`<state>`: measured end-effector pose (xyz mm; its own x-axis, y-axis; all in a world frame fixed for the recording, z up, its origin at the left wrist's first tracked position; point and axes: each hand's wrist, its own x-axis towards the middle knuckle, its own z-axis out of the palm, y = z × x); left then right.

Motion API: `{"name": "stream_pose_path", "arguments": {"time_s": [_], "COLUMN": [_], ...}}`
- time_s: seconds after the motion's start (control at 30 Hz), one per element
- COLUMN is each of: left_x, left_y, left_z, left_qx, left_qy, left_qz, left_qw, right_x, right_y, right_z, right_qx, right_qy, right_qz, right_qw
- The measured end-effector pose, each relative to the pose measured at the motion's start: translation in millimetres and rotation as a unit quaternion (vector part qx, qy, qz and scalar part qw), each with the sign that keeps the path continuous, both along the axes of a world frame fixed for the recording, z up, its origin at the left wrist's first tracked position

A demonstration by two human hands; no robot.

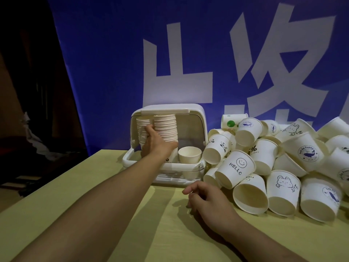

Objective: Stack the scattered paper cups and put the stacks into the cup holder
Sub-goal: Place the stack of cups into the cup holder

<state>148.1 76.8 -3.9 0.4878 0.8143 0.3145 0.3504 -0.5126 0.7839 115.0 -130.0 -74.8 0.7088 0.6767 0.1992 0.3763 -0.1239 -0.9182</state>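
Note:
A white cup holder with its lid up stands at the back of the table. Inside it are two tall stacks of paper cups: one at the far left and a second beside it. My left hand reaches into the holder and grips the second stack low down. A single cup stands upright to the right of the stacks. My right hand rests on the table in front of the holder, fingers loosely curled and holding nothing. A heap of scattered cups lies to the right.
The table has a yellow-green cloth, and its left edge runs diagonally past the holder. A blue banner with large white characters hangs close behind. The cup heap reaches the right frame edge. Left of the table the room is dark.

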Motion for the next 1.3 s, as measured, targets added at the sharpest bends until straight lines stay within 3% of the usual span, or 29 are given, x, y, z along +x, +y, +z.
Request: {"name": "stream_pose_path", "arguments": {"time_s": [0.33, 0.47, 0.63, 0.87, 1.17, 1.3], "left_x": [-50, -63, -72, -75, -77, -74], "left_y": [20, 26, 30, 45, 48, 53], "left_z": [10, 16, 39, 68, 68, 62], "left_qx": [0.075, 0.139, 0.348, 0.416, 0.570, 0.576], "left_qy": [0.113, 0.060, 0.081, 0.171, 0.201, 0.162], "left_qz": [-0.070, -0.080, -0.104, -0.068, -0.150, -0.159], "left_qw": [0.988, 0.985, 0.928, 0.891, 0.783, 0.785], "right_x": [-3, -6, -6, -5, -3, -2], "right_y": [-2, -2, -2, -1, -1, -1], "right_z": [1, 2, 3, 2, 1, 0], "right_qx": [-0.012, -0.021, -0.027, -0.022, -0.026, -0.032], "right_qy": [-0.015, -0.020, -0.025, -0.023, -0.025, -0.034], "right_qz": [-0.002, 0.000, 0.000, 0.001, 0.007, 0.009], "right_qw": [1.000, 1.000, 0.999, 0.999, 0.999, 0.999]}}
